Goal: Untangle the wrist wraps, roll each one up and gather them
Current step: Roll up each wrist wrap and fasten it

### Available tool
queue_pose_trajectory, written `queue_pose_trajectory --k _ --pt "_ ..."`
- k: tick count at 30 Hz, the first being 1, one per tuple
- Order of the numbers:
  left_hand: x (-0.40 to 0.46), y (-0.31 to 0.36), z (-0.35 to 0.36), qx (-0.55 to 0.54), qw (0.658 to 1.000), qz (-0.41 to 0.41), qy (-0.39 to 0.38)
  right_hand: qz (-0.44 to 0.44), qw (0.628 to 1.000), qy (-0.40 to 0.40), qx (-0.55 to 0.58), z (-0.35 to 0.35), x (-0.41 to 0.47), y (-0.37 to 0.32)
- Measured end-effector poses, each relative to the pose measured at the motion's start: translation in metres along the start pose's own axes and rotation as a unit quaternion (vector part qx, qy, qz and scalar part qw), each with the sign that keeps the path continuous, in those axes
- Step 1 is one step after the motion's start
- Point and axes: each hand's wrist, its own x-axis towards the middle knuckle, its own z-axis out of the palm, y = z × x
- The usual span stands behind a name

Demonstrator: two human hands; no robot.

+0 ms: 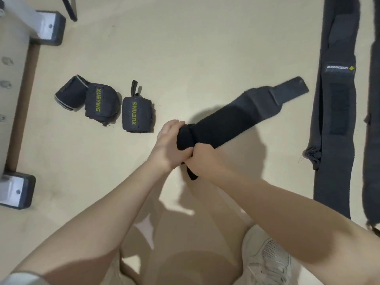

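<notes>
Wrist wrap (230, 118), on the floor (185, 48): left hand (167, 145) and right hand (202, 159) are both gripping its started roll, keeping the coil tight. Three rolled wraps (102, 103) are lying gathered, well apart to the left.

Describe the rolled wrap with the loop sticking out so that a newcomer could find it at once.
Start at the white metal frame with grey rubber feet on the left, then move right across the beige floor to the row of three rolled dark grey wrist wraps. It is the rightmost roll, standing apart; only it has a strap loop poking from its top.
</notes>
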Motion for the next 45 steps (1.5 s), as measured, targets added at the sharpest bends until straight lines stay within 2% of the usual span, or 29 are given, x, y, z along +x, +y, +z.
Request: queue_pose_trajectory --k 4,7,9,11,13,15,17,22,26,29,32,36,38,41,45 --pt "-0.012 -0.023 -0.029 -0.062 0.995 0.015 -0.080 0.038 0.997 -0.057 0.031 0.017 0.001 -0.025" --pt "-0.011 -0.035 -0.038 0.028 0.986 0.047 -0.157 0.072 0.987 -0.059 0.130 0.016 0.000 -0.028" --pt "-0.011 -0.037 -0.033 0.111 0.979 0.100 -0.142 0.083 0.978 -0.056 0.182 0.013 -0.003 -0.029" --pt "-0.011 -0.038 -0.025 0.155 0.973 0.145 -0.086 0.061 0.990 -0.048 0.115 0.011 -0.005 -0.031" --pt "-0.010 -0.041 -0.022 0.164 0.973 0.157 -0.047 0.023 0.999 0.008 -0.041 0.005 -0.008 -0.028" --pt "-0.010 -0.046 -0.022 0.171 0.974 0.148 -0.032 -0.023 0.983 0.093 -0.158 -0.005 -0.007 -0.019" --pt "-0.010 -0.051 -0.023 0.184 0.970 0.157 -0.021 -0.084 0.965 0.151 -0.196 -0.015 -0.004 -0.004" --pt "-0.013 -0.048 -0.023 0.216 0.966 0.144 -0.014 -0.196 0.928 0.103 -0.299 -0.026 0.013 0.015" --pt "-0.015 -0.042 -0.022 0.268 0.953 0.140 -0.022 -0.175 0.925 0.117 -0.316 -0.021 0.024 0.006" --pt "-0.012 -0.031 -0.022 0.294 0.943 0.155 -0.031 -0.161 0.891 0.139 -0.401 -0.017 0.029 0.000" --pt "-0.005 -0.018 -0.022 0.338 0.930 0.132 -0.061 -0.142 0.860 0.187 -0.454 -0.015 0.028 -0.007" --pt "0.002 -0.001 -0.019 0.399 0.904 0.125 -0.087 -0.100 0.890 0.058 -0.440 -0.036 0.028 -0.016" --pt "0.007 0.006 -0.013 0.439 0.884 0.121 -0.102 -0.090 0.899 0.022 -0.429 -0.049 0.025 -0.018" --pt "0.011 0.015 -0.005 0.476 0.867 0.107 -0.101 -0.115 0.885 0.016 -0.451 -0.058 0.016 -0.006" --pt "0.009 0.018 0.000 0.479 0.869 0.087 -0.091 -0.140 0.877 0.006 -0.459 -0.058 0.005 0.009"
